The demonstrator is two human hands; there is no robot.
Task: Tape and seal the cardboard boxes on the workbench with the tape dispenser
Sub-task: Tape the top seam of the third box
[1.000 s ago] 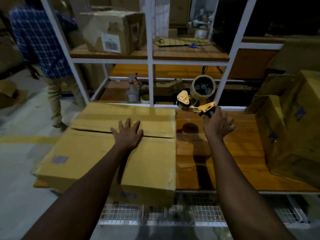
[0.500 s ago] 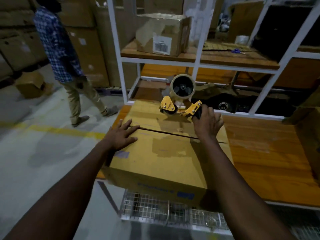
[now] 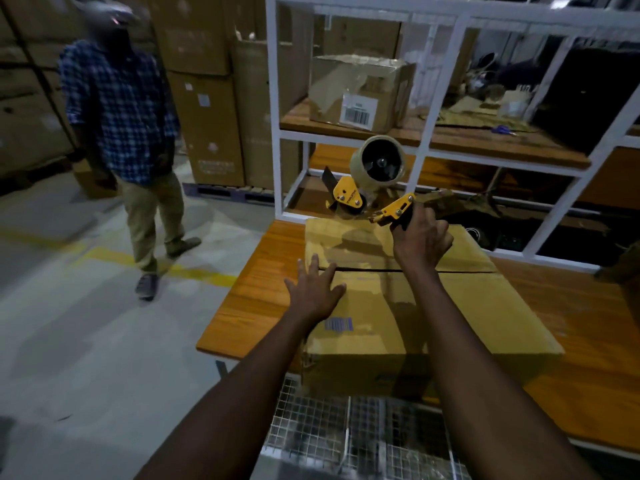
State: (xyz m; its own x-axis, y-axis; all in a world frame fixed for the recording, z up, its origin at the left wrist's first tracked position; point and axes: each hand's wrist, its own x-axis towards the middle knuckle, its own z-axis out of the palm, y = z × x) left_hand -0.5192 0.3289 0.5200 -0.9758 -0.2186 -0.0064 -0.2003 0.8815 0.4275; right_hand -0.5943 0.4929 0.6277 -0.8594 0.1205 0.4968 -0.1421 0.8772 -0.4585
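A large cardboard box (image 3: pixel 450 317) lies on the wooden workbench (image 3: pixel 256 289), its two top flaps meeting at a dark seam across the middle. My left hand (image 3: pixel 313 289) presses flat on the box's left edge, fingers spread over the seam's left end. My right hand (image 3: pixel 419 240) grips the handle of the yellow tape dispenser (image 3: pixel 367 188), held above the box's far edge. Its beige tape roll points up and away from me.
A white metal shelf frame (image 3: pixel 277 133) stands behind the bench, holding a dented labelled box (image 3: pixel 360 91) and clutter. A person in a checked shirt (image 3: pixel 121 109) stands on the floor at left. A wire basket (image 3: pixel 349 441) sits below the bench's front edge.
My view has swung left. The left hand slid to the box's left edge. The right hand carried the dispenser left, from beside the box to above its far edge.
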